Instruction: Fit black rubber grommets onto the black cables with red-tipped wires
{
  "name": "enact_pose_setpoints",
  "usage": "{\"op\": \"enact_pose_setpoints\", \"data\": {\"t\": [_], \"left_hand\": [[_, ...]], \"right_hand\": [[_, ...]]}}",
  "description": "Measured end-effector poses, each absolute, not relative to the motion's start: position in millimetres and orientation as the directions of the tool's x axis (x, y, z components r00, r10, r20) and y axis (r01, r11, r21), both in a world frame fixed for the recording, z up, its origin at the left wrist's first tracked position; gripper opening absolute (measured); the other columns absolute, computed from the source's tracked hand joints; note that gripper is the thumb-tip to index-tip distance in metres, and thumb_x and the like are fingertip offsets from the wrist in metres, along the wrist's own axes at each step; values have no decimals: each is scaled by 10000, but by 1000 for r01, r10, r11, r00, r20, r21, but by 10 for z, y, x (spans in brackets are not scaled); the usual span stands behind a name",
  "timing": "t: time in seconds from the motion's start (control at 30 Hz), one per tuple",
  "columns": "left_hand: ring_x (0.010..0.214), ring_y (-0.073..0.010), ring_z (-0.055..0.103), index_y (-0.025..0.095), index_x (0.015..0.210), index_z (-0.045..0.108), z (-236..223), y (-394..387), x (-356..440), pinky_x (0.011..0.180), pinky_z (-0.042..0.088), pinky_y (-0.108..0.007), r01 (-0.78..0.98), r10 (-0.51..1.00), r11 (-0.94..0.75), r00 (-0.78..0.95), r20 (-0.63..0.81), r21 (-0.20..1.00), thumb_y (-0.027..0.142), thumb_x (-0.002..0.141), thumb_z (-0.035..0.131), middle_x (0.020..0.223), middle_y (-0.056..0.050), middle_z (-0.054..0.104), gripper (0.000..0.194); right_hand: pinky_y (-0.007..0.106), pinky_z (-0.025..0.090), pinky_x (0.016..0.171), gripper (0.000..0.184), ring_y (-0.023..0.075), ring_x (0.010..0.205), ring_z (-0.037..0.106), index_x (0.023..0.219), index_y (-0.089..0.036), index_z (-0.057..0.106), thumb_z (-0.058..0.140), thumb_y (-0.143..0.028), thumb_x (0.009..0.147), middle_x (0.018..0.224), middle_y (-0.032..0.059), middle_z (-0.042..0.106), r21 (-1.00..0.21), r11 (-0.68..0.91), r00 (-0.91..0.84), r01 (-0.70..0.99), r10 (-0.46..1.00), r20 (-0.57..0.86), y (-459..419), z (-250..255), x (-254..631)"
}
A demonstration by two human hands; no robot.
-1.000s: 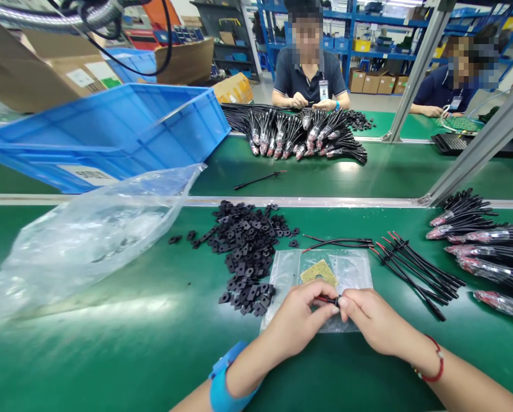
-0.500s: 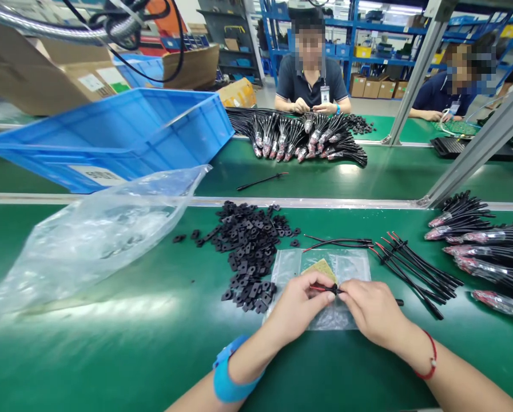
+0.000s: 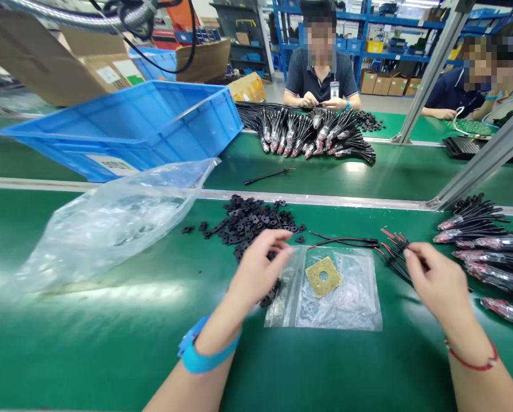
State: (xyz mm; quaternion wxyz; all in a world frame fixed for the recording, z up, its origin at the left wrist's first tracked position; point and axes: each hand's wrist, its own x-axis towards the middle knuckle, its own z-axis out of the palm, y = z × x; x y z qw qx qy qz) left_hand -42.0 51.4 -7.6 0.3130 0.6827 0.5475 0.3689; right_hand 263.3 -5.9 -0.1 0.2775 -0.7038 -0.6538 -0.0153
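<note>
A metal rail (image 3: 325, 198) bounded the far side of the counter (image 3: 307, 366); a large plastic bag (image 3: 110, 217) limited my room at the left, and wrapped cable bundles (image 3: 492, 240) limited it at the right. The widest room for moving lay in the foreground, between and to the left of my forearms (image 3: 191, 383). The loose cables (image 3: 396, 263), black with red wire tips, lay slantwise in a cluster to the right of a flat zip bag (image 3: 350, 312), which bore a yellowish square plate (image 3: 320, 287) with a round central hole. My right hand (image 3: 440, 280) covered part of the cluster, its fingers bent against the cables; I could not tell whether they pinched one. My left hand (image 3: 254, 269) was over the near part of a heap of flat black pieces (image 3: 254, 220), thumb apart from the curled fingers. Half a second earlier, both hands had met above the zip bag around a single cable, partly covering the plate; at this moment they stood well apart, and the plate showed whole.
</note>
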Motion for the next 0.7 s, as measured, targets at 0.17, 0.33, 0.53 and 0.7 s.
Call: {"op": "enact_pose_setpoints", "data": {"t": [0.17, 0.33, 0.53, 0.7], "left_hand": [[878, -254, 528, 158, 936, 612, -154, 778, -791, 832, 430, -405, 866, 982, -144, 66, 177, 479, 268, 808, 499, 885, -83, 603, 203], [855, -273, 487, 162, 855, 648, -284, 753, -706, 807, 399, -391, 960, 980, -194, 179, 89, 203, 254, 803, 539, 854, -102, 584, 152], [911, -308, 475, 172, 809, 643, -288, 676, -586, 760, 375, -392, 986, 986, -165, 164, 23, 34, 254, 784, 578, 901, -119, 588, 108], [922, -288, 487, 189, 771, 605, -211, 683, -600, 776, 380, -389, 970, 987, -153, 139, 85, 191, 220, 798, 531, 887, -88, 617, 85]], "right_hand": [[283, 365, 565, 206, 181, 654, 584, 787, -212, 604, 431, -280, 876, 800, 36, 646, -67, -93, 108, 993, 960, 259, 100, -123, 3050], [350, 427, 735, 202, 237, 823, 577, 888, -173, 620, 428, -209, 837, 850, 92, 623, -103, -54, 98, 993, 864, 494, 149, -179, 3108], [336, 412, 826, 199, 216, 908, 549, 952, -168, 620, 435, -157, 880, 967, 88, 630, -136, 376, -314, 917, 887, 338, 271, -159, 2427], [342, 384, 811, 190, 223, 931, 527, 975, -153, 624, 449, -154, 903, 1031, 107, 615, -38, 509, -500, 860, 855, 137, 618, -244, 1877]]}}
